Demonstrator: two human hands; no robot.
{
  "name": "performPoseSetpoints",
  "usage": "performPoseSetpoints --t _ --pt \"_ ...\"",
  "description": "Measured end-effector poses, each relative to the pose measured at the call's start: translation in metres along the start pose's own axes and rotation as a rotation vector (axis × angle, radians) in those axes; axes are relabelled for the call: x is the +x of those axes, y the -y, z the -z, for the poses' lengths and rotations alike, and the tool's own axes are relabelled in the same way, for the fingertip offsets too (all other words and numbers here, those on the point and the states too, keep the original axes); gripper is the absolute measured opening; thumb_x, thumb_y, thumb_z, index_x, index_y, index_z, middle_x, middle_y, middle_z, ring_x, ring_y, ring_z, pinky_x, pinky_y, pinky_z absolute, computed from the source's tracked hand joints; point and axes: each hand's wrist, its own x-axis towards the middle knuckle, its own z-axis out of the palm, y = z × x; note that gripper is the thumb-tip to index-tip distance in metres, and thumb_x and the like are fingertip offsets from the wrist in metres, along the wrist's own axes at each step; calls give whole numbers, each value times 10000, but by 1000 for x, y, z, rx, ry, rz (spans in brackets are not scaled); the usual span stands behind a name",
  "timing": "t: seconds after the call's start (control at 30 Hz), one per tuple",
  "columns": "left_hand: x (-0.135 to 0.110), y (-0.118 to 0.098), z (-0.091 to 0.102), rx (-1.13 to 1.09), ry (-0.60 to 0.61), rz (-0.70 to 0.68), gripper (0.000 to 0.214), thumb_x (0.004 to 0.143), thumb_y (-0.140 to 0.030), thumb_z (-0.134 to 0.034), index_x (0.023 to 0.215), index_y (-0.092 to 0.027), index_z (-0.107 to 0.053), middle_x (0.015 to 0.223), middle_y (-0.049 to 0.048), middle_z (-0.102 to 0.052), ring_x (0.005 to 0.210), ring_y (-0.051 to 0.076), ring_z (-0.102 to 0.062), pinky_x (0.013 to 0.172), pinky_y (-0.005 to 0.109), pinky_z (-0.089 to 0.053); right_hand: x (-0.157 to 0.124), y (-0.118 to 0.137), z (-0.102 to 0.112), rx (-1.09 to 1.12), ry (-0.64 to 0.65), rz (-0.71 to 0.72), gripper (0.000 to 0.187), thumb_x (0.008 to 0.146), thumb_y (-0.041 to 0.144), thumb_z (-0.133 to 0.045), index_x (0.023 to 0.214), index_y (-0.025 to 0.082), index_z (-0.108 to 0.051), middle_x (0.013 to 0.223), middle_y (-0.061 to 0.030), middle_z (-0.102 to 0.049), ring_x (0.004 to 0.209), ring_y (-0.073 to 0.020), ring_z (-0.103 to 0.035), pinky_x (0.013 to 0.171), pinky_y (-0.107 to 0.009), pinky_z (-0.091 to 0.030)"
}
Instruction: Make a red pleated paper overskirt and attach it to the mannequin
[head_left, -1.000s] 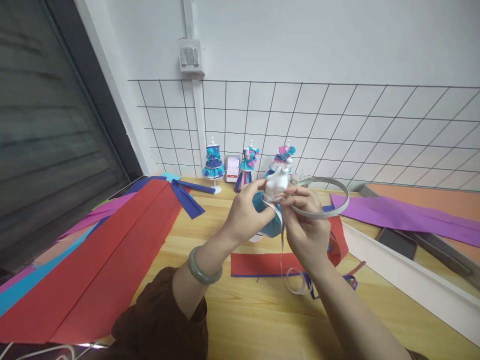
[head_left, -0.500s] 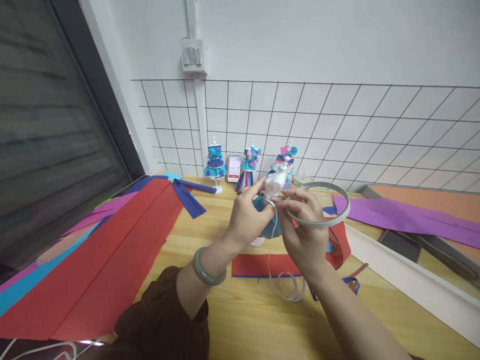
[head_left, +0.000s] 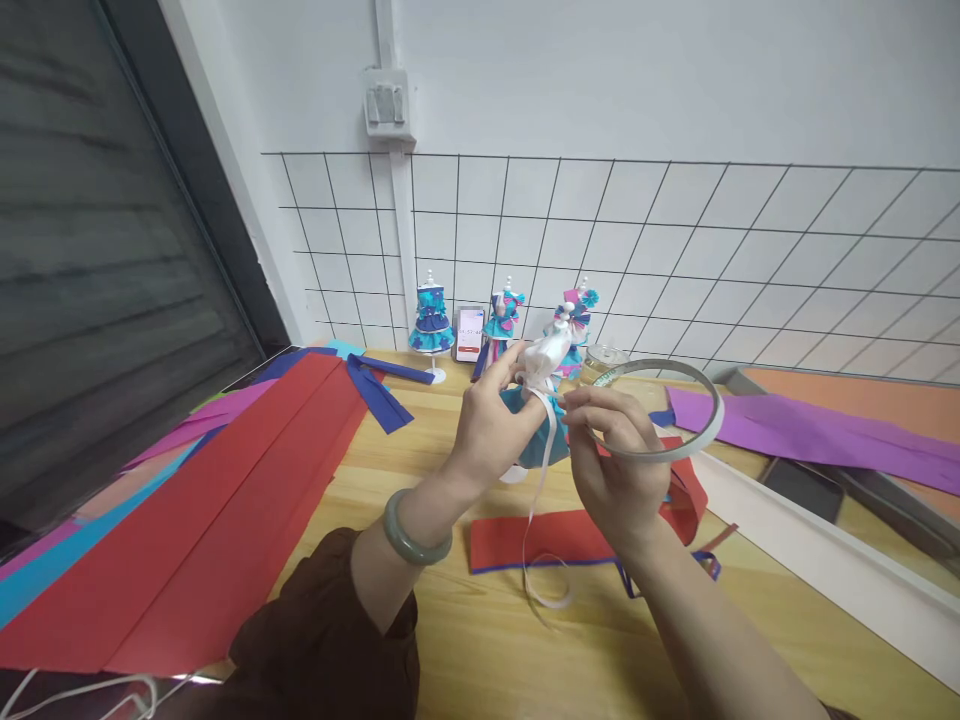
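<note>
Small form held mid-table

Head view: my left hand (head_left: 487,425) closes around the white mini mannequin (head_left: 546,352); my right (head_left: 624,490) curls, carrying a pale ring (head_left: 718,414), though what its fingertips pinch I can't tell. Red fabric (head_left: 247,510) and white board (head_left: 817,555) edge the wooden table (head_left: 457,630); gridded wall (head_left: 529,236) behind.
</note>
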Motion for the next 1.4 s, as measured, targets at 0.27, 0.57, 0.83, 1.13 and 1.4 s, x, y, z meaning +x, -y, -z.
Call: performPoseSetpoints --t 0.27,0.57,0.83,1.13,1.4 --pt "0 1 0 59 12 -60 569 749 -123 -576 1306 -178 -476 1209 97 -625 1101 201 -594 926 321 -491 0 5 2 -18 105 148 318 769 -43 -501 910 240 -536 965 -54 -594 854 -190 -608 710 -351 -521" --pt "0 3 2 67 -13 -49 698 728 -97 -603 1370 -241 -368 1140 86 -654 1068 211 -605 931 362 -472 0 -5 -1 -40 -6 -5 239 801 13 -543 852 246 -521 953 -44 -596 881 -190 -615 757 -372 -518" --pt "1 -2 3 -124 80 46 742 741 -130 -638 1397 -244 -309 1083 83 -670 1014 205 -617 915 368 -464 8 -14 4 -62 -72 -129 170 818 76 -583 796 238 -536 875 -35 -624 869 -199 -615 785 -389 -494" --pt "3 -7 3 -262 189 148 775 708 -113 -657 1392 -214 -308 989 58 -687 949 185 -628 856 319 -477 14 -14 7 22 -13 -284 197 821 114 -587 686 223 -494 774 -6 -589 797 -174 -580 761 -346 -459" --pt "7 -6 6 -385 245 227 751 672 -177 -721 1336 -178 -370 895 50 -701 846 175 -646 783 302 -498 16 -14 10 408 37 -650 197 787 213 -651 654 204 -506 795 -12 -584 803 -166 -578 742 -334 -469"
